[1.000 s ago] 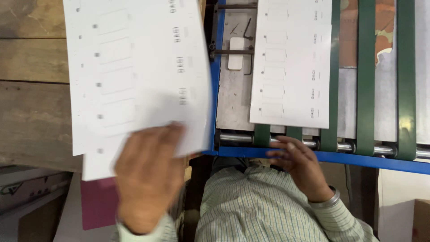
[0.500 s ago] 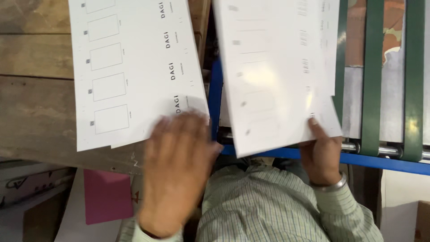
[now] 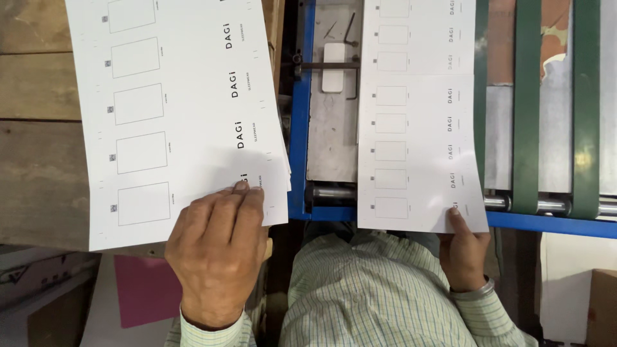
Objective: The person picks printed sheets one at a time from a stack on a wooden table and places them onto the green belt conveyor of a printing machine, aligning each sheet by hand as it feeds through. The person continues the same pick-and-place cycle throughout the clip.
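Fingertips of the left hand (image 3: 215,257) pressed flat on the near edge of a stack of printed white sheets (image 3: 173,115), palm down and fingers together, not curled around anything. The stack lay on a wooden table (image 3: 38,160), its near right corner hanging just past the table's right edge toward the blue machine frame (image 3: 301,128). The right hand (image 3: 464,254) pinched the near right corner of a single printed sheet (image 3: 418,141), thumb on top (the fingers beneath were hidden by the paper). That sheet rested on the machine's metal bed (image 3: 331,141), its near edge overhanging the blue front rail, and its far end overlapped another sheet (image 3: 414,38) lying further up the bed. Green belts (image 3: 527,103) ran lengthwise along the right side of the bed, over a steel roller (image 3: 553,205) at its near edge. A pink sheet (image 3: 144,289) showed below the table's near edge, beside the left wrist.
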A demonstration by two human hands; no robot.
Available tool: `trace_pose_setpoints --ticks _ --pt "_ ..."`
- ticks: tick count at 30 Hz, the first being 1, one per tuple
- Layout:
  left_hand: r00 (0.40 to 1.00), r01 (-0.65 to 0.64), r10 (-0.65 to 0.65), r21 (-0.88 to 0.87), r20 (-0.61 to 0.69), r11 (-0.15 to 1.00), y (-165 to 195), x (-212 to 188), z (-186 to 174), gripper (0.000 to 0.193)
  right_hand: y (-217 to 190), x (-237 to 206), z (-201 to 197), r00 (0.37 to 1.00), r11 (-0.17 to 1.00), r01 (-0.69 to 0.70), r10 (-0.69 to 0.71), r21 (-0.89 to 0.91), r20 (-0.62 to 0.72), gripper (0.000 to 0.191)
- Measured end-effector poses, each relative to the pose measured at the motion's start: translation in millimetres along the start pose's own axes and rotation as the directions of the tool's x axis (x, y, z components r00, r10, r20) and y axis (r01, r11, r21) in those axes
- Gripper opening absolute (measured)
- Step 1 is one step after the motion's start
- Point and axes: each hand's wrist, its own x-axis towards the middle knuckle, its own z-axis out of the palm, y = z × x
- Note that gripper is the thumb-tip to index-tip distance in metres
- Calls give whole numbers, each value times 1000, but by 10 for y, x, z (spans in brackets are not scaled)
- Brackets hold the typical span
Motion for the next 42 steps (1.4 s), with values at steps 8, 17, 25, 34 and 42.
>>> trace_pose_setpoints --ticks 8,17,25,34,42 --pt "993 -29 29 -5 115 1000 -34 -33 -14 29 -136 343 202 985 994 -109 106 12 133 34" --pt "996 78 -81 -101 -30 992 -197 -69 -174 33 -339 -16 416 845 943 -292 331 -156 420 47" --pt "967 -196 229 -244 116 950 1029 -33 205 44 -803 -629 1055 648 952 -258 43 167 760 55" --pt "998 -29 24 114 50 993 184 148 122 47 -571 270 605 958 976 123 -165 180 236 37" --pt "994 -72 80 97 -75 993 -134 77 242 23 -117 123 159 987 989 131 -137 66 90 36"
